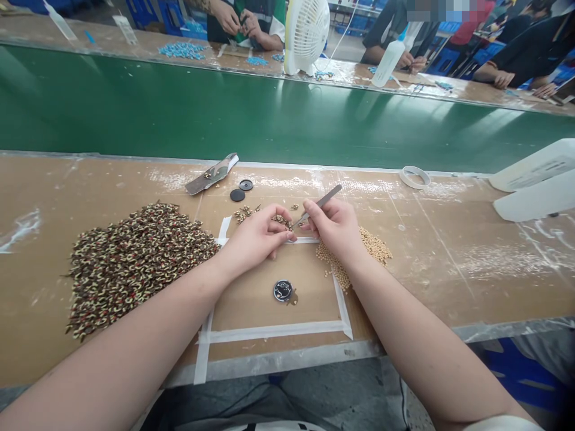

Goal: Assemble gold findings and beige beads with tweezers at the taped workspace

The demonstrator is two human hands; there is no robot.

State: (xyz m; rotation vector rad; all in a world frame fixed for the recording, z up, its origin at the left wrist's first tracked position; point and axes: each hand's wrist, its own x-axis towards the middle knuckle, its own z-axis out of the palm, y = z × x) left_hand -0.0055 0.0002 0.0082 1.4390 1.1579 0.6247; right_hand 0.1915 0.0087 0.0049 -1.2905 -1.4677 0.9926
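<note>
My right hand (pixel 335 227) grips metal tweezers (pixel 330 195), their tip pointing down and left to the fingertips of my left hand (pixel 260 236). The left thumb and forefinger are pinched together; whatever they hold is too small to make out. Small finished-looking pieces (pixel 245 212) lie just beyond the left hand. A large pile of dark and cream curved pieces (pixel 139 263) spreads left of my left forearm. Tan beads (pixel 375 245) are heaped beside and under my right hand. Between my forearms sits a small round dish (pixel 283 291) with dark, glossy contents.
White tape (pixel 278 331) outlines a work area. Farther back lie two black discs (pixel 237 195), a camouflage-patterned strip (pixel 213 175) and a tape roll (pixel 414 177). White bottles (pixel 534 164) lie at right. Past a green belt (pixel 278 120), people work near a fan (pixel 308 36).
</note>
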